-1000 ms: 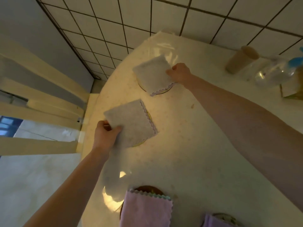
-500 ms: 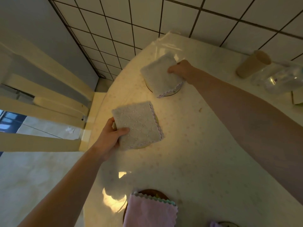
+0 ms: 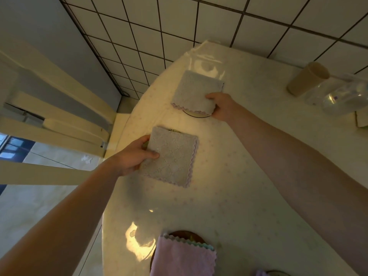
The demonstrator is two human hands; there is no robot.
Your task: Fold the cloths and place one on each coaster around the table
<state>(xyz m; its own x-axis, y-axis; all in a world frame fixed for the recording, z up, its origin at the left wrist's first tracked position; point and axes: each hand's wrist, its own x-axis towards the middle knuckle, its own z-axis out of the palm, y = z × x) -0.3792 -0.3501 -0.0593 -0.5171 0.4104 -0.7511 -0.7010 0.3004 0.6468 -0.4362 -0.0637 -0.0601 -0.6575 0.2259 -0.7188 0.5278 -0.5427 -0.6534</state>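
Two folded grey cloths lie on the round table. My left hand grips the left edge of the near grey cloth, which hides almost all of the coaster under it. My right hand pinches the near right corner of the far grey cloth, which lies over a coaster whose front rim shows. A folded pink cloth rests on a dark coaster at the near edge.
A beige cup lies on its side at the far right beside a clear plastic bottle. A chair back stands left of the table. A tiled wall runs behind. Another coaster rim peeks at the bottom.
Both hands stayed on their cloths and shifted them over the coasters. My right hand moved from the far cloth's right side to its near right corner. The view tilted downward slightly.
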